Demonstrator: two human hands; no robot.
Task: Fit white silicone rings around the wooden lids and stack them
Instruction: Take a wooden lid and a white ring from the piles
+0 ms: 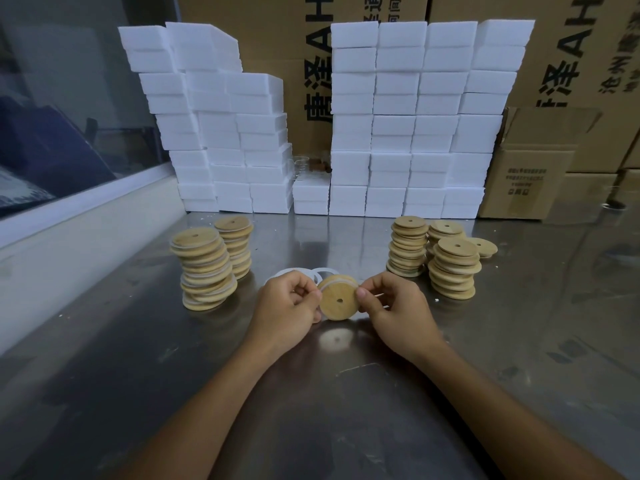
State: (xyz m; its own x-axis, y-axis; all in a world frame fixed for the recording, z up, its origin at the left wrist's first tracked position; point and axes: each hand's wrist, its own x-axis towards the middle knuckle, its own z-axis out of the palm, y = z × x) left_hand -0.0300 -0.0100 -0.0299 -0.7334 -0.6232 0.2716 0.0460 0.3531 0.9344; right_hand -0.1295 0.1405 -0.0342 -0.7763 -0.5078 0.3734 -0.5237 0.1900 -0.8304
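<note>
Head cam: both hands are up over the steel table (519,358) holding one wooden lid (338,301) on edge between them, left hand (289,306) pinching its left rim, right hand (398,308) pinching the right, with a white ring (337,280) seated round its back edge. Loose rings (317,271) lie flat just behind (hard to count them). Two ringed lid stacks (207,268) stand left, bare lid stacks (452,268) right, white foam boxes (398,133) along the back.
</note>
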